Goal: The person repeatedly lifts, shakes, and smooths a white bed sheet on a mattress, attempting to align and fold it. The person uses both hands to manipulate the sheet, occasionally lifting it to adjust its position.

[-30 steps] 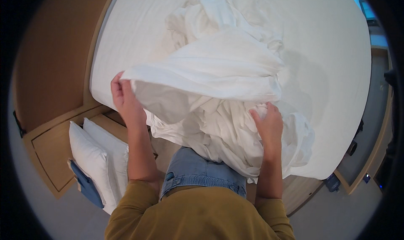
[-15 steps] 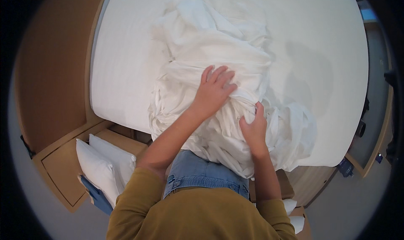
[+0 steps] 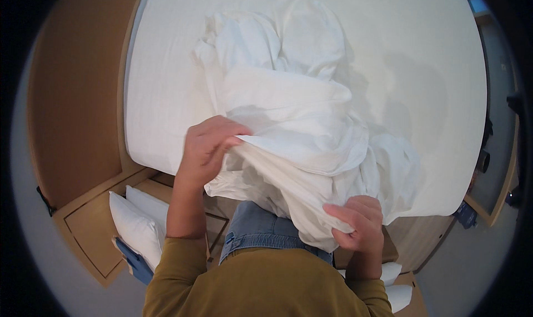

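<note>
Head view: one crumpled white sheet (image 3: 294, 122) lies heaped on the bed (image 3: 433, 56), toward the bed's near edge, with its lower folds spilling over that edge against the person's jeans. The left hand (image 3: 208, 150) sits at the bed's near-left side, fingers (image 3: 230, 139) curled together and clamped on a fold of the sheet, lifting its edge. The right hand (image 3: 355, 222) is just off the bed's near edge, lower than the left, fingers pinched shut on a bunched hem hanging from the pile.

What could go wrong, as I judge it: the two hands hold different layers of a tangled heap, so a pull may tighten the knot rather than open it. The hanging part near the bed's edge could slide to the floor if either grip loosens, since much of the cloth's weight already leans that way. The right hand's pinch looks shallow, on a thin gather, and might slip first.

Counts: one bed, one sheet as far as can be told, though the heap may hide a second piece. Two hands. Two white pillows (image 3: 136, 222) stand in the wooden nook left of the bed's near corner, with one blue item (image 3: 133, 261) below them. More white cushions show by the bed's near-right corner, partly hidden, number unclear.
</note>
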Demonstrator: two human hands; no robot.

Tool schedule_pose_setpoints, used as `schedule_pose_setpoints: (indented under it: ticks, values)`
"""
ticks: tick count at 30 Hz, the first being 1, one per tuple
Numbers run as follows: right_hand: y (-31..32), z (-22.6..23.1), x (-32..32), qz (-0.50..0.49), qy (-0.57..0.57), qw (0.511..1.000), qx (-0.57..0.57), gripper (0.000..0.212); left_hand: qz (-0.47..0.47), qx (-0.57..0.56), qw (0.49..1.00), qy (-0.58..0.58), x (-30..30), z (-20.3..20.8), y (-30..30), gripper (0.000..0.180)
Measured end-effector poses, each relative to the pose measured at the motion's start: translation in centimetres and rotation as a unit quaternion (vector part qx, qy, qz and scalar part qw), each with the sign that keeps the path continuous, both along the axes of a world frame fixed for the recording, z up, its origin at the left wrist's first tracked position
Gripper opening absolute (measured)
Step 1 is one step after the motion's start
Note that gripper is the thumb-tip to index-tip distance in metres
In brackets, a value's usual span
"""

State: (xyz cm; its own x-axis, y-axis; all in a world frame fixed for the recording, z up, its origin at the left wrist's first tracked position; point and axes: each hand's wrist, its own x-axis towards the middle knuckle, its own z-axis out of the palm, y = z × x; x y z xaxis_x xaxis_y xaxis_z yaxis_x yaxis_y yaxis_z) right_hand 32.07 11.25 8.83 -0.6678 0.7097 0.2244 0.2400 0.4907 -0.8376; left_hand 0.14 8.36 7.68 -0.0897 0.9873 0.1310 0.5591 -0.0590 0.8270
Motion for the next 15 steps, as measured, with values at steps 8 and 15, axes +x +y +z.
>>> schedule_pose_setpoints:
  ticks: [8,15]
  values:
    - [-0.3,-0.5,1.0,0.051,-0.086,0.992,-0.083,0.029,0.356,0.095,0.929,-0.048,-6.8,-3.0,-4.3,0.027]
    - [-2.0,-3.9,2.1,0.067,-0.224,0.946,-0.223,0.021,0.568,-0.060,0.821,0.021,-16.5,-11.1,-11.6,0.028]
